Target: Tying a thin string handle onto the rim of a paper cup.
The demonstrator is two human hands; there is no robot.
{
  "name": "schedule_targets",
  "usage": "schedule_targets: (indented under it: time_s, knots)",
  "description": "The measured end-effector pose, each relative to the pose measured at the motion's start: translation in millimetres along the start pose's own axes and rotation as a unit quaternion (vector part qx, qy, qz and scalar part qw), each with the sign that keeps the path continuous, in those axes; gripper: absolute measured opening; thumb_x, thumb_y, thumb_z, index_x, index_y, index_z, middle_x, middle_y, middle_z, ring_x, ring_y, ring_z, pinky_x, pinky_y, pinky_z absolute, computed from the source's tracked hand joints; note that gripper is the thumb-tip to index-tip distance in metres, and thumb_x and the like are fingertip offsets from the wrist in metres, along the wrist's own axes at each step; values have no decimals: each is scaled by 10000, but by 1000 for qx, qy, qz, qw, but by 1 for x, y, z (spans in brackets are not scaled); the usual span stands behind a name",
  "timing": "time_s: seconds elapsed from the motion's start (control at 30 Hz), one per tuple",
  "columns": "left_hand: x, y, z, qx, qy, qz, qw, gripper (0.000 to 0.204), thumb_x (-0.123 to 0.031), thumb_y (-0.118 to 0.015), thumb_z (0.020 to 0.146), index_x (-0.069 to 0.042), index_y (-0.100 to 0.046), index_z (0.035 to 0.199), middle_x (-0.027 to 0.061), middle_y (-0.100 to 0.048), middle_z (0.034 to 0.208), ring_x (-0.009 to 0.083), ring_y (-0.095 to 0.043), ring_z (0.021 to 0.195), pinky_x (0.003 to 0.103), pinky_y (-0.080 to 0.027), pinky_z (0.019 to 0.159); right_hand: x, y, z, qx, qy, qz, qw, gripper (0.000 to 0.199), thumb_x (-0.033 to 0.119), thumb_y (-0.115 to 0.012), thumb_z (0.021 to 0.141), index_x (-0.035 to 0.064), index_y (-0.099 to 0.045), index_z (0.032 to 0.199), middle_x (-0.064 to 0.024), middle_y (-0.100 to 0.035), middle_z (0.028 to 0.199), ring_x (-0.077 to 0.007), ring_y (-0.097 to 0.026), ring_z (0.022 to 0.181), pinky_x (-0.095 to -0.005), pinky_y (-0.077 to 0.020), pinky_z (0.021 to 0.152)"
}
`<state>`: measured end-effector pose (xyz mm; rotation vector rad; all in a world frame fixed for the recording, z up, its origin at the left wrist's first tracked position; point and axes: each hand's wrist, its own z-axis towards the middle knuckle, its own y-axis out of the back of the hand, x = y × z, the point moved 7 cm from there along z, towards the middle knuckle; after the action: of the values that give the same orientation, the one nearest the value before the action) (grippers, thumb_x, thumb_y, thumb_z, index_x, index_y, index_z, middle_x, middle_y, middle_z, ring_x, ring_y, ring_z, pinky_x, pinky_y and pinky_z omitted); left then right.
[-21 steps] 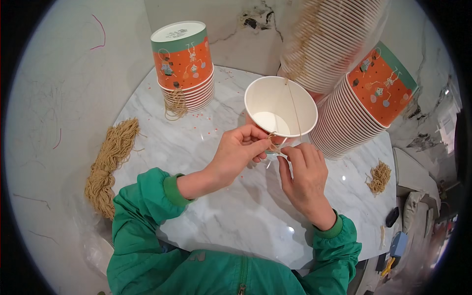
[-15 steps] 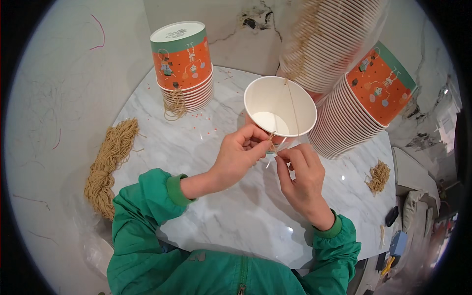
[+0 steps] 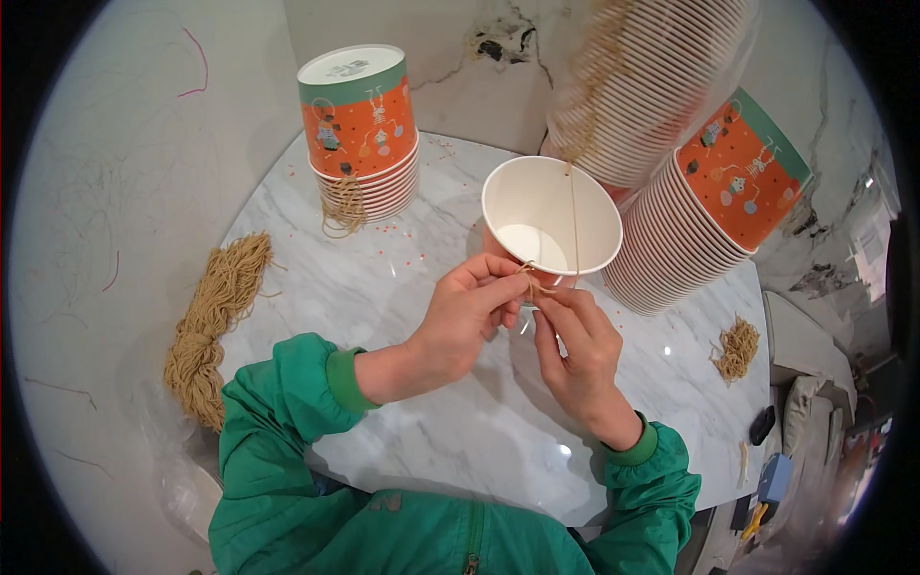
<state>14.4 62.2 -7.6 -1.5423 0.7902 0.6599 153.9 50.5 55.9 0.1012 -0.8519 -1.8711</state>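
Head view. A white-lined paper cup, orange-red outside, stands mouth up near the middle of the grey-veined white marble-look table, directly in front of the person. A thin tan string spans the cup's mouth from the far rim to the near rim.

Left hand: located at the near rim. The thumb and index finger are pinched together on the tan string; the other fingers are curled.

Right hand: located just right of the left hand. The thumb and index fingertips are close together beside a loose end of the string. From where I stand, I cannot tell whether they are closed on it.

Surrounding items: to the left and behind stands an inverted stack of orange paper cups with green bands, a tan string bundle hanging at its side. A thick skein of tan yarn lies along the table's left edge. To the right of the cup is a second, leaning inverted cup stack; behind it rises a tall cup stack in clear plastic. A small tan yarn heap lies near the right edge.
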Motion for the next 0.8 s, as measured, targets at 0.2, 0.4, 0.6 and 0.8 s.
schedule_targets:
  time_s: [0.2,0.4,0.6,0.8]
  knots:
    - [5,-8,-3,31,47,-80,995,43,-116,-601,1005,-76,-606,991,-19,-599,798,48,-553,676,179,-465,593,-4,6,1,-27,-32,25,999,276,-51,-735,790,-13,-701,1061,-121,-652,975,-262,-670,747,-333,-528,622]
    - [7,-7,-4,40,51,-52,997,42,-120,-613,1001,-79,-601,1002,-19,-602,819,48,-557,695,184,-466,601,-7,9,6,-43,-63,121,990,241,-103,-705,835,-29,-701,1064,-117,-648,981,-198,-672,739,-281,-530,613]
    - [8,-4,-6,32,39,-29,998,59,-121,-624,993,-76,-593,1017,-8,-605,849,63,-564,726,198,-458,613,-12,2,8,-49,-92,196,975,205,-90,-705,853,-21,-707,1046,-93,-643,972,-130,-645,715,-240,-514,562]
    - [-3,-6,-8,48,3,19,999,70,-113,-618,991,-59,-592,1029,7,-618,836,78,-573,693,218,-463,592,-9,-3,13,-43,-83,183,979,159,-84,-700,848,-19,-694,993,-76,-619,926,-116,-623,674,-238,-494,539]
